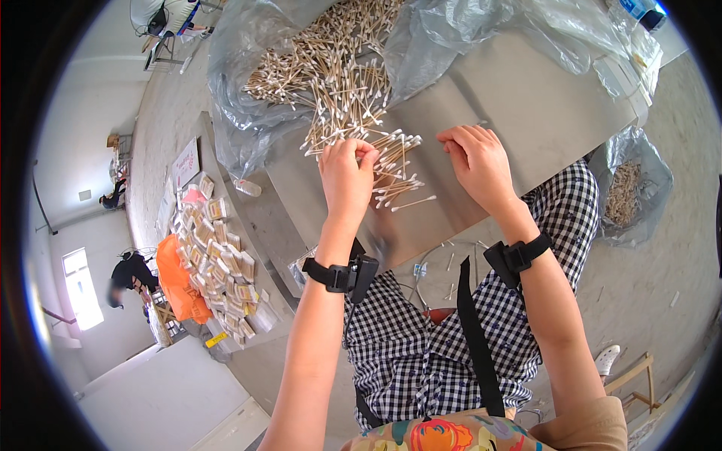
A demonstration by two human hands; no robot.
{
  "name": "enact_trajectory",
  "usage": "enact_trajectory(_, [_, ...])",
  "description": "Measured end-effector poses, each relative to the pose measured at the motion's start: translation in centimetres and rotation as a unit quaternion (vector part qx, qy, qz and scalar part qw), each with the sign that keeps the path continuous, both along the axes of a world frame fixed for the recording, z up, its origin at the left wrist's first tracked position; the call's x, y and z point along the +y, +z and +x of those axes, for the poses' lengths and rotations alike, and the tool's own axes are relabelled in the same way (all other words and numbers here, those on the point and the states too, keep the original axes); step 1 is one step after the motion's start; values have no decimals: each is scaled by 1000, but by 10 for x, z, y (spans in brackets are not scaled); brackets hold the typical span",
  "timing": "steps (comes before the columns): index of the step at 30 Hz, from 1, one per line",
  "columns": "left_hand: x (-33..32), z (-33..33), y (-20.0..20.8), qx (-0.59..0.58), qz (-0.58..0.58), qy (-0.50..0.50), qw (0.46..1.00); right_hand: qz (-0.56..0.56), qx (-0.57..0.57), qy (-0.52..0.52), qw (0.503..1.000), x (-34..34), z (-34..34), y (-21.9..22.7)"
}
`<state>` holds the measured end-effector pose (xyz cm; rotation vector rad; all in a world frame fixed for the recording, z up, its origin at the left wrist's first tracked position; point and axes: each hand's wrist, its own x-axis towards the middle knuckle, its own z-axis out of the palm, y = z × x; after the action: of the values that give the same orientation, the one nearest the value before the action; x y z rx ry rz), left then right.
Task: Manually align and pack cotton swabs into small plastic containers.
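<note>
A large heap of cotton swabs (pixel 323 75), white-tipped with wooden sticks, spreads over the far part of a metal table. My left hand (pixel 347 179) is at the heap's near edge, its fingers curled together in a pinch; what is between them is hidden. Beside it, to the right, a small loose group of swabs (pixel 398 154) lies on the metal, with a single swab (pixel 415 203) apart in front. My right hand (pixel 479 167) is to the right of this group, over the metal surface. Its fingers are bent, thumb apart from fingertips, with nothing visible in them.
Clear plastic sheeting (pixel 444 45) surrounds the heap. At left, many small packs of swabs (pixel 222 259) lie piled next to an orange bag (pixel 177 278). A plastic-lined bin (pixel 624 192) with loose swabs stands at right. Other people (pixel 134 274) are far left.
</note>
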<state>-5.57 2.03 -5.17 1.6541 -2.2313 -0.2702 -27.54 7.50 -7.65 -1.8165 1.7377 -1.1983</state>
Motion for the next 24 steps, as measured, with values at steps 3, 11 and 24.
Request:
enact_trajectory(3, [-5, 4, -6, 62, 5, 23, 998, 2, 0, 1, 1000, 0, 2, 0])
enact_trajectory(11, [-7, 5, 2, -8, -62, -18, 998, 1, 1, 11, 1000, -1, 2, 2])
enact_trajectory(24, [37, -20, 83, 132, 136, -104, 976, -2, -85, 136, 987, 24, 12, 33])
